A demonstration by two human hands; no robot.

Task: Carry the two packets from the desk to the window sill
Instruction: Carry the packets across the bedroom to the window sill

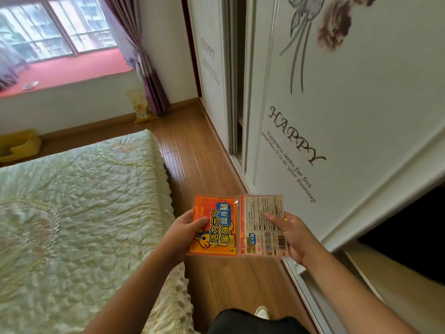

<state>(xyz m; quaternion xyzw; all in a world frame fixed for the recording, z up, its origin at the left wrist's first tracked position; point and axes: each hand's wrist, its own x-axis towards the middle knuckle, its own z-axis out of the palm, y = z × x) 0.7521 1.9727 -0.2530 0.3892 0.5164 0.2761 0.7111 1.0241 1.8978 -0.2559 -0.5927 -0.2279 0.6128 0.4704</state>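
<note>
I hold two packets side by side in front of me, above the wooden floor. My left hand (185, 233) grips the orange packet (216, 225), printed side up with a cartoon bird. My right hand (292, 237) grips the second packet (261, 225), which shows its pale back with small print and a barcode. The two packets touch along their inner edges. The red window sill (72, 68) lies far ahead at the upper left, under the window.
A bed (72, 213) with a pale quilted cover fills the left. A strip of wooden floor (197, 150) runs between the bed and the white wardrobe doors (349, 104) on the right. A purple curtain (149, 75) hangs by the sill; a small item (30, 85) lies on the sill.
</note>
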